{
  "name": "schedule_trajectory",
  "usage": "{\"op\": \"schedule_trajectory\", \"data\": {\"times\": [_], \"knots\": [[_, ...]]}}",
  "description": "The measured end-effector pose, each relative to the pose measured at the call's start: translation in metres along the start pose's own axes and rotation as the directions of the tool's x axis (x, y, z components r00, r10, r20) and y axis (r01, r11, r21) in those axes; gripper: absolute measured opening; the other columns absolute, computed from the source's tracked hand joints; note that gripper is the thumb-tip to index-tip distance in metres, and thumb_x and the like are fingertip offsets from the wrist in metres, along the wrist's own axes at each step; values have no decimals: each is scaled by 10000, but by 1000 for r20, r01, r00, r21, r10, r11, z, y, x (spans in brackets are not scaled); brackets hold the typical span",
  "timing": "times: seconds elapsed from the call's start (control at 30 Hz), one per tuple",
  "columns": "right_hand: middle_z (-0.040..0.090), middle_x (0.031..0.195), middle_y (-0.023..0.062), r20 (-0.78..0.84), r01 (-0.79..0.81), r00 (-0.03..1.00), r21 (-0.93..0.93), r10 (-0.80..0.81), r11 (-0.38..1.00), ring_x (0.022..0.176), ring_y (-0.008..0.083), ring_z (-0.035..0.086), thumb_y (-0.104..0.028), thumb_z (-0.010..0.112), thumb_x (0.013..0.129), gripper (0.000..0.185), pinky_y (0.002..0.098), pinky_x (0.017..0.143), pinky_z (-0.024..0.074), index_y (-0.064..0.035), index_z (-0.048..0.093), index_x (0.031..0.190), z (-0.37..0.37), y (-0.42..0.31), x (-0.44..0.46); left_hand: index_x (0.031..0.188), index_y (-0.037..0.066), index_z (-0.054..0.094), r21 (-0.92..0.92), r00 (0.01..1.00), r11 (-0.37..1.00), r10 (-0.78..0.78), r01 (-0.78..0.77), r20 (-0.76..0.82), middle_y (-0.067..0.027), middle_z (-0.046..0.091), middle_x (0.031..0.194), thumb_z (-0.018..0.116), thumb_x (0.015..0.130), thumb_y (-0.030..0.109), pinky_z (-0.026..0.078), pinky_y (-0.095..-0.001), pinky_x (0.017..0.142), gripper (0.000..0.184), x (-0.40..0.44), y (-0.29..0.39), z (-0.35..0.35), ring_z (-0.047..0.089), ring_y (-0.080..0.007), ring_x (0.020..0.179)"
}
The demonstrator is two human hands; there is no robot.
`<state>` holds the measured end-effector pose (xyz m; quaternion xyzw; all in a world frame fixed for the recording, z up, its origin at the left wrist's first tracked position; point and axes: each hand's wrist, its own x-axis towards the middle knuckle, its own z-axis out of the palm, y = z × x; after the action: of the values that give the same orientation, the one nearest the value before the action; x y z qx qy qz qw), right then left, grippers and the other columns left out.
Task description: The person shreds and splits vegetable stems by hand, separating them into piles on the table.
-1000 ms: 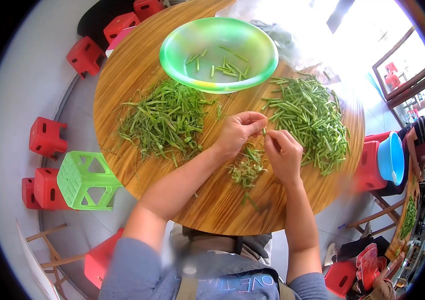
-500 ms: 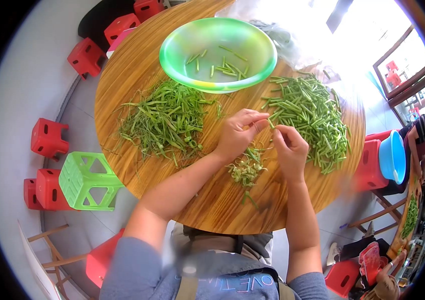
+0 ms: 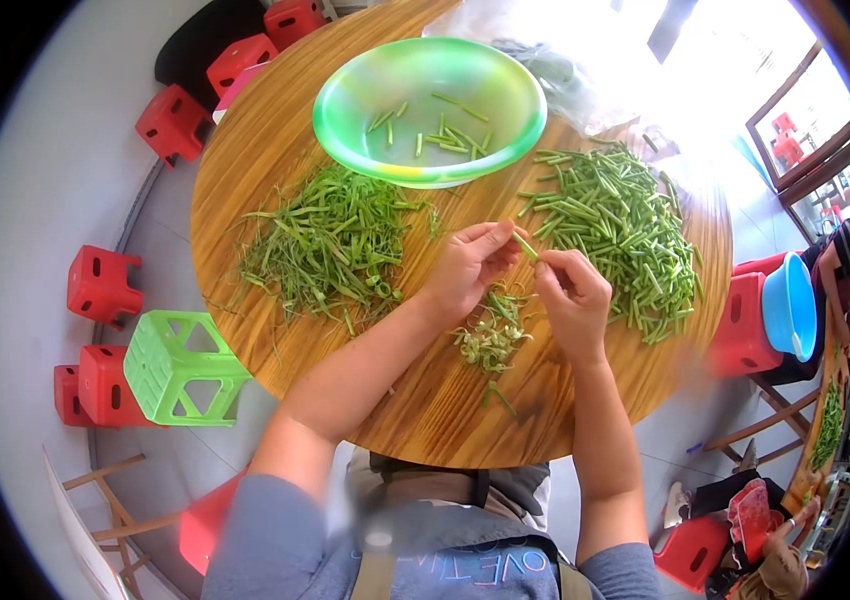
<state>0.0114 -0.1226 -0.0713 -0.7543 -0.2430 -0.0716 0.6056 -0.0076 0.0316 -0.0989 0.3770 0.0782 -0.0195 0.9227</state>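
My left hand (image 3: 472, 268) pinches the upper left end of a short green stem (image 3: 525, 246). The stem's lower right end is between the fingertips of my right hand (image 3: 575, 298). Just below the hands lies a small pile of pale trimmings (image 3: 491, 340). A heap of cut green stems (image 3: 620, 235) lies to the right of my right hand. Left of my left hand is a heap of leafy, stringy greens (image 3: 330, 245). Beyond the hands, a green and yellow oval basin (image 3: 430, 172) holds several cut stems.
The round wooden table (image 3: 425, 420) carries a clear plastic bag (image 3: 555, 75) at its far side. Red stools and a green stool (image 3: 180, 368) stand at the left. A blue basin (image 3: 788, 305) rests on a red stool at the right, near other people.
The stem between my hands shows more of its length now, tilted down to the right. My left fingers have curled in, and the whole view has shifted slightly.
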Motion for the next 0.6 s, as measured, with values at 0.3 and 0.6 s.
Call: {"op": "schedule_trajectory", "data": {"times": [0.3, 0.6], "knots": [[531, 704, -32, 176, -233, 968, 358, 179, 904, 568, 25, 437, 24, 578, 800, 19, 184, 492, 346, 41, 585, 807, -14, -3, 0, 939, 61, 593, -136, 989, 990, 11, -31, -147, -48, 628, 840, 499, 934, 227, 484, -247, 667, 191, 6, 14, -5, 599, -127, 753], [566, 700, 40, 248, 10, 968, -167, 32, 986, 544, 77, 475, -59, 646, 791, 102, 228, 499, 395, -3, 628, 874, 1, 0, 0, 1013, 40, 581, 89, 997, 993, 79, -78, -3, -38, 613, 825, 527, 921, 211, 475, -235, 673, 202, 9, 5, -14, 586, -119, 744]]}}
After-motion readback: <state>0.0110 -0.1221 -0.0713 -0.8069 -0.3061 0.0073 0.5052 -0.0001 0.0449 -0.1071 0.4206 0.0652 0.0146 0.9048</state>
